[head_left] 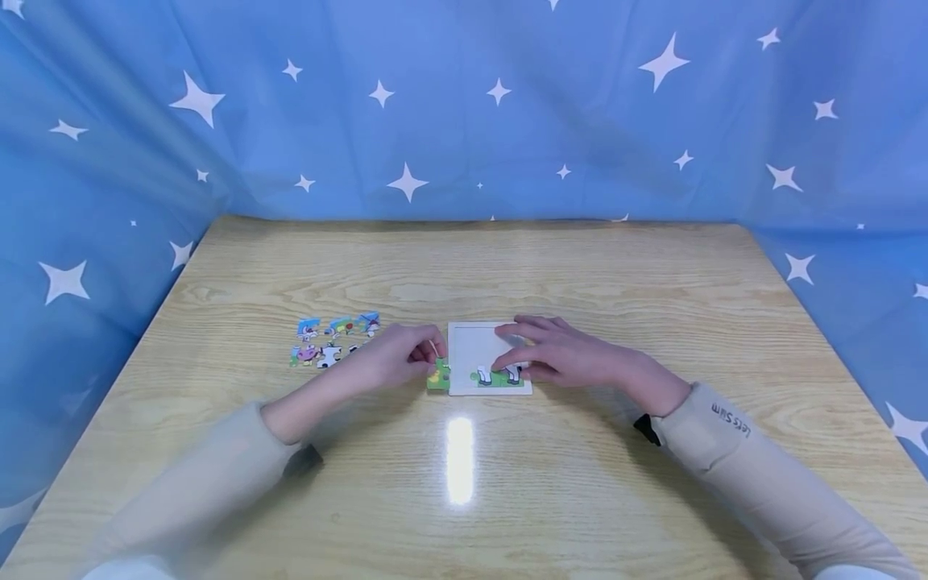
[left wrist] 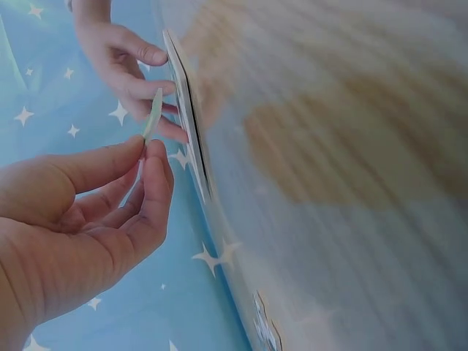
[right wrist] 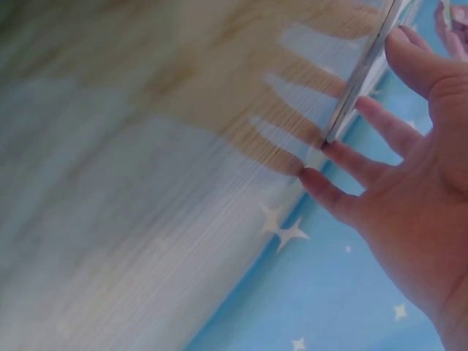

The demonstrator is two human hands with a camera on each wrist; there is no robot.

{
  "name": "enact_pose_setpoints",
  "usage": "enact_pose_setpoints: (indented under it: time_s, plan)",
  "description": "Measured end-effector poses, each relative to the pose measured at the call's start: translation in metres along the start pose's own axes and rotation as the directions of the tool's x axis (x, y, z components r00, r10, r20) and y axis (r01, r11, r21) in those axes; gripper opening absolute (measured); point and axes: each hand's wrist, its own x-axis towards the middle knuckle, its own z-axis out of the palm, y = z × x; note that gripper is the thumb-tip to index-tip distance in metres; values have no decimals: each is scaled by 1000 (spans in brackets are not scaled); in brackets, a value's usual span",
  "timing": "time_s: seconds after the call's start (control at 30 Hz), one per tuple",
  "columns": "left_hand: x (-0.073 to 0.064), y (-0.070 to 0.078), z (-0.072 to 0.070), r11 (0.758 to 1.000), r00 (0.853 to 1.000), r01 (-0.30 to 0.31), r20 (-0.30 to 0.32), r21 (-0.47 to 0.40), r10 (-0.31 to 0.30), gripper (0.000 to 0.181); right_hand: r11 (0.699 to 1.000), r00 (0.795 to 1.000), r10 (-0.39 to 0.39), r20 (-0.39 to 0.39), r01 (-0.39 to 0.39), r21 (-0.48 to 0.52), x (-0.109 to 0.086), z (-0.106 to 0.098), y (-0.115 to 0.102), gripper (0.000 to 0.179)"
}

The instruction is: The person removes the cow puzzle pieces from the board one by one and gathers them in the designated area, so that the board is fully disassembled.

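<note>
My left hand (head_left: 403,354) pinches a green jigsaw puzzle piece (head_left: 438,379) between thumb and fingertips, beside the left edge of a white puzzle tray (head_left: 470,342). Edge-on in the left wrist view, the thin piece (left wrist: 154,115) stands clear of the tabletop. Joined pieces with white legs on green (head_left: 499,377) lie along the tray's lower edge, partly covered by the fingers. Over the tray's right side my right hand (head_left: 573,354) spreads its fingers. In the right wrist view its fingertips rest at the tray's edge (right wrist: 363,69) and on the table.
Several loose puzzle pieces (head_left: 329,354) lie in rows on the wooden table (head_left: 623,475), left of the tray; my left hand and forearm hide some. A blue curtain with white stars (head_left: 464,113) hangs behind the table and along its sides.
</note>
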Motion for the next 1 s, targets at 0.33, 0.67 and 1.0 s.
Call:
enact_pose_setpoints:
  time_s: [0.33, 0.67, 1.0]
  plan:
    - [-18, -4, -11, 1000, 1000, -6, -7, 9, 6, 14, 1000, 1000, 1, 3, -1, 11, -1, 0, -1, 40]
    - [-33, -12, -21, 999, 999, 25, -25, 25, -24, 15, 1000, 1000, 1, 3, -1, 12, -1, 2, 0, 39]
    - [-51, -21, -32, 999, 998, 26, -54, 21, -25, 14, 1000, 1000, 3, 4, -3, 15, -1, 1, 0, 39]
